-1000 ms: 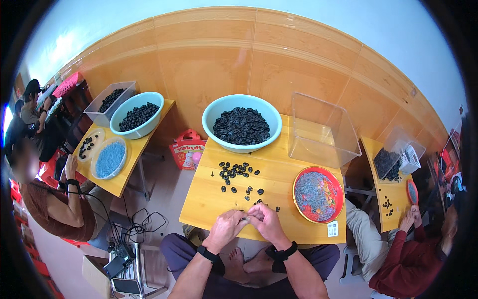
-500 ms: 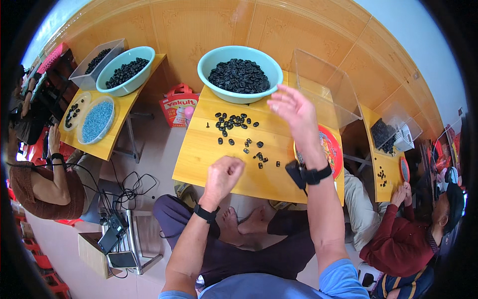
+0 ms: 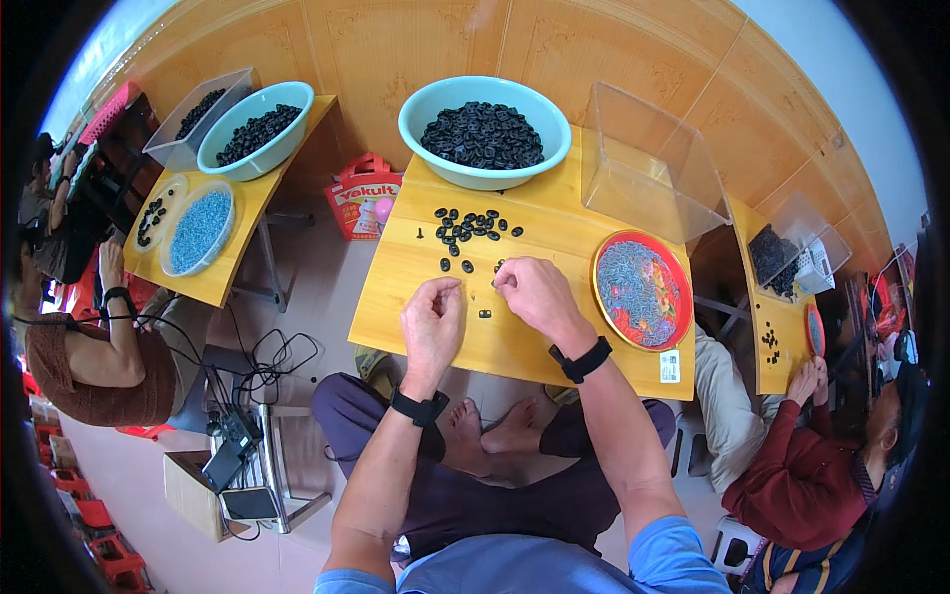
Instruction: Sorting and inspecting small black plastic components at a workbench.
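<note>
My left hand hovers over the near edge of the yellow table, its fingers curled into a pinch; whatever they hold is too hidden to make out. Just to its right, my right hand is pinched at the table surface, fingertips on a small black oval piece. Another small black piece lies between the hands. Beyond them several black oval pieces are scattered, with a tiny dark pin-like part to their left.
A turquoise basin full of black ovals stands at the table's back, beside a clear plastic box. A red round tray holds small grey bits on the right. Co-workers sit left and right at side tables. Cables hang at lower left.
My right hand has come down from near the basin to the table's middle, uncovering the red tray. My left hand stays near the front edge. Fewer loose pieces show near my hands.
</note>
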`<state>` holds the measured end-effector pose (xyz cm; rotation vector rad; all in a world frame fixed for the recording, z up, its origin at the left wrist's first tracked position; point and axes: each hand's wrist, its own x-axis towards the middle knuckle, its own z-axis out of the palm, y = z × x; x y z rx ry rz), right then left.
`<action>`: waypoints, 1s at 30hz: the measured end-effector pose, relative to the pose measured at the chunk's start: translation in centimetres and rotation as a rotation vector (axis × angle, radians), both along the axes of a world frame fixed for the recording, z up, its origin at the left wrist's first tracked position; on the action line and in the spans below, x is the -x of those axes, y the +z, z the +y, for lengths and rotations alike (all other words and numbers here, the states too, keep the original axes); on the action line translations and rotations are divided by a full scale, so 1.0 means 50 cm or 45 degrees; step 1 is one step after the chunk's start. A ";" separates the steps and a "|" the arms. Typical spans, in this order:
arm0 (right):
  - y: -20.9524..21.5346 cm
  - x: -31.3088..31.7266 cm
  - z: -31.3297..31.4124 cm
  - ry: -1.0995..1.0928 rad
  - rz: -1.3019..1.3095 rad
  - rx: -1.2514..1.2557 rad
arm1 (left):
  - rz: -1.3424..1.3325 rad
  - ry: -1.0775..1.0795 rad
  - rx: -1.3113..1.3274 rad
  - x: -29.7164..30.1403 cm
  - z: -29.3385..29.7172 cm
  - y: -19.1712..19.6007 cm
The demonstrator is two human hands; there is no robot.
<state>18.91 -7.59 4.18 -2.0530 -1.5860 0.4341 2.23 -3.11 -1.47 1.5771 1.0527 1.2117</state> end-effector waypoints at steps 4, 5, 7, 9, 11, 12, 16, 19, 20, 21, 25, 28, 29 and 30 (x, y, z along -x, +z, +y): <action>0.007 0.025 -0.013 0.135 0.066 0.121 | 0.084 0.007 -0.045 0.000 0.002 0.001; 0.001 0.030 -0.015 0.137 0.071 0.122 | 0.059 0.004 -0.056 0.000 0.002 -0.001; -0.020 0.031 -0.021 0.172 -0.035 0.048 | 0.069 -0.012 -0.054 -0.006 -0.001 0.004; -0.038 0.026 -0.027 0.175 -0.035 -0.034 | 0.072 -0.034 -0.053 -0.013 -0.003 0.003; -0.048 0.021 -0.034 0.167 -0.046 -0.116 | 0.035 -0.144 -0.099 -0.015 -0.003 -0.004; -0.050 0.024 -0.035 0.142 0.008 -0.152 | 0.047 -0.182 -0.094 -0.016 -0.003 -0.009; -0.053 0.030 -0.033 0.025 0.302 -0.282 | 0.059 -0.398 0.020 0.006 0.000 -0.004; -0.039 0.034 -0.041 -0.042 0.547 -0.253 | -0.051 -0.499 0.139 0.011 0.007 -0.011; -0.038 0.034 -0.044 -0.044 0.624 -0.187 | -0.089 -0.521 0.185 0.009 0.008 -0.013; -0.038 0.035 -0.046 -0.056 0.620 -0.189 | -0.091 -0.533 0.185 0.008 0.007 -0.012; -0.028 0.033 -0.057 -0.048 0.748 -0.218 | -0.100 -0.531 0.231 0.005 0.004 -0.004; -0.024 0.030 -0.066 -0.042 0.672 -0.158 | 0.068 -0.514 0.140 0.006 0.004 -0.005; -0.025 0.031 -0.072 -0.019 0.578 -0.206 | 0.028 -0.512 0.153 0.008 0.004 -0.009; -0.026 0.030 -0.076 0.004 0.482 -0.252 | -0.013 -0.511 0.167 0.007 0.004 -0.014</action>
